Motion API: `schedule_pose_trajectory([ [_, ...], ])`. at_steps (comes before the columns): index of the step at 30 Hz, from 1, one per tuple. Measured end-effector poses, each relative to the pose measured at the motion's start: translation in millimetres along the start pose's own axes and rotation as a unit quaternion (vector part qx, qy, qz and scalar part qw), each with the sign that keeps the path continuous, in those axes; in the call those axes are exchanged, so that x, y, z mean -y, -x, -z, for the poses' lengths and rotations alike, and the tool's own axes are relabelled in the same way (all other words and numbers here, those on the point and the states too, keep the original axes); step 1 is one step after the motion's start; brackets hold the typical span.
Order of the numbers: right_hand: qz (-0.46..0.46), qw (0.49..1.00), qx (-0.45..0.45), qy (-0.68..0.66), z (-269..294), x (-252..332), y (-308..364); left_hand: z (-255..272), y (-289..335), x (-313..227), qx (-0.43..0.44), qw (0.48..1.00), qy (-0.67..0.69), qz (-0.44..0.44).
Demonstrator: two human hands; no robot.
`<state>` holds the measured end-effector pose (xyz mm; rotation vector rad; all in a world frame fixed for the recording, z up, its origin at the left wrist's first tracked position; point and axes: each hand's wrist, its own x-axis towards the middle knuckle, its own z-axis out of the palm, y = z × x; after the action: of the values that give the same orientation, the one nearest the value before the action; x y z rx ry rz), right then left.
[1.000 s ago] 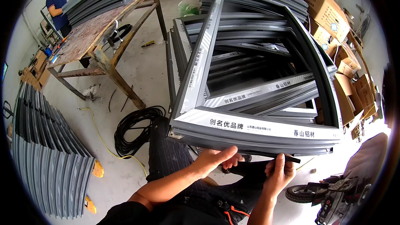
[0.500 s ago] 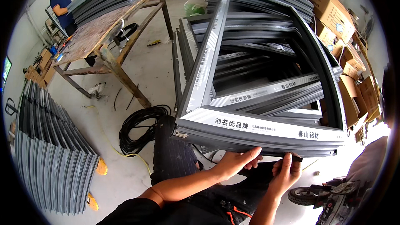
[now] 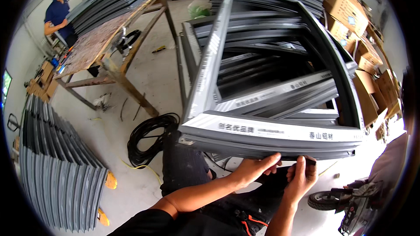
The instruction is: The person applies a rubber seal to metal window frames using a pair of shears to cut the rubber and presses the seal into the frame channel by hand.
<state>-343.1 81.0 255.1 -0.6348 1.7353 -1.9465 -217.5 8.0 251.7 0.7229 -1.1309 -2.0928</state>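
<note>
A dark grey aluminium window frame (image 3: pixel 280 132) with white printed film rests tilted on a pile of similar frames (image 3: pixel 280 91), its near rail toward me. Under that rail, my left hand (image 3: pixel 258 169) is closed, its thumb along the rail's lower edge and its fingertips pinching a black strip. My right hand (image 3: pixel 302 175) is just beside it, thumb up, closed on the same black strip (image 3: pixel 310 162), whose short end sticks out past the fingers. How far the strip runs along the rail is hard to make out against the dark metal.
A worn wooden workbench (image 3: pixel 94 46) with stacked profiles stands at left; a person (image 3: pixel 59 17) is behind it. A coiled black cable (image 3: pixel 151 142) lies on the floor. More profiles (image 3: pixel 59 183) stack at lower left. Cardboard boxes (image 3: pixel 345 8) and a wheeled vehicle (image 3: pixel 332 201) are at right.
The view has shifted slightly, and the window frame sits a little higher and further left in it. Both hands keep their pinch on the strip. The person behind the bench has changed arm position.
</note>
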Motion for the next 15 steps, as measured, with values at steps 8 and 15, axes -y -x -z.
schedule_pose_trajectory([
  [8, 0.03, 0.997, -0.022, -0.066, 1.5, 6.1, -4.6, -8.8, -8.5, 9.1, 0.013, 0.999, 0.006, 0.036],
  [15, 0.051, 0.999, 0.003, 0.013, 16.3, 5.9, -13.3, -12.8, -13.0, 19.6, -0.005, 0.999, 0.024, 0.027],
])
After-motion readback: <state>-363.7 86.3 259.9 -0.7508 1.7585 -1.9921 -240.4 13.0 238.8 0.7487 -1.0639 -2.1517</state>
